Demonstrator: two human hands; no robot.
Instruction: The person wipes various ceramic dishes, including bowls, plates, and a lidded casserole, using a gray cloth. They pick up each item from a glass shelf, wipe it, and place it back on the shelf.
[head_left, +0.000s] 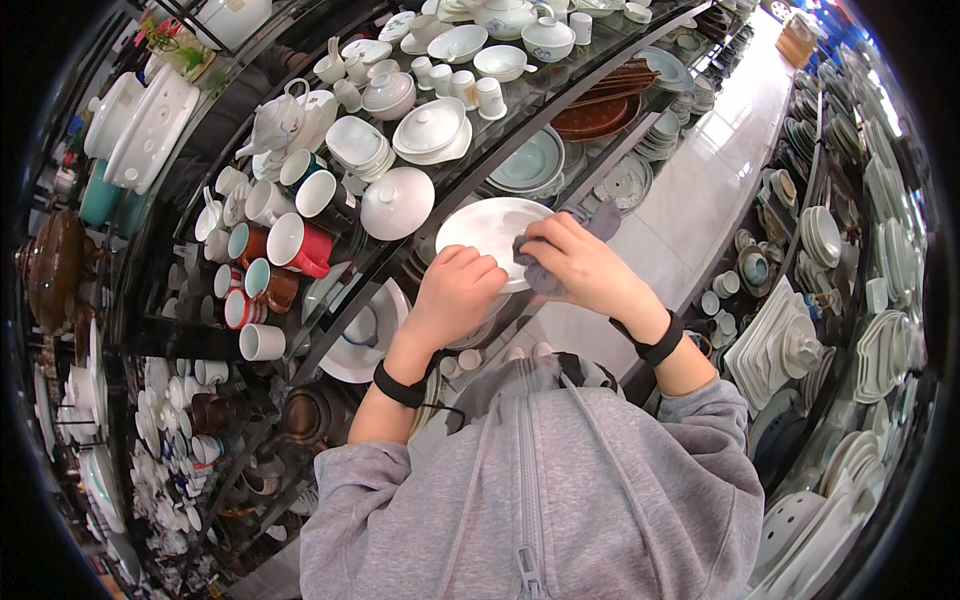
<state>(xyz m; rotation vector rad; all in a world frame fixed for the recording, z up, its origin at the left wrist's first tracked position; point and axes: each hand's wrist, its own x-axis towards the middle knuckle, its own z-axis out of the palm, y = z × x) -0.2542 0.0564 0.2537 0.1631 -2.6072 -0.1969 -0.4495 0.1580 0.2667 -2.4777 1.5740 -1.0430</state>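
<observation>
A white oval ceramic plate (480, 225) is held in front of my chest, tilted, beside the edge of a glass shelf. My left hand (461, 289) grips its near left rim, fingers curled over the edge. In my right hand (566, 251) is a bunched grey cloth (541, 277), pressed against the right side of the plate; part of the cloth hangs out beyond the hand. Left of the plate, a white round lid (397, 204) with a knob lies at the shelf's edge, near a red mug (298, 244) and a white covered dish (431, 127).
Glass shelves with a teapot (281, 124), cups and bowls rise close on the left. Lower down are blue-green plates (529, 161) and a brown tray (600, 120). A tiled aisle floor (667, 225) runs between these and crowded racks with square white plates (765, 337) on the right.
</observation>
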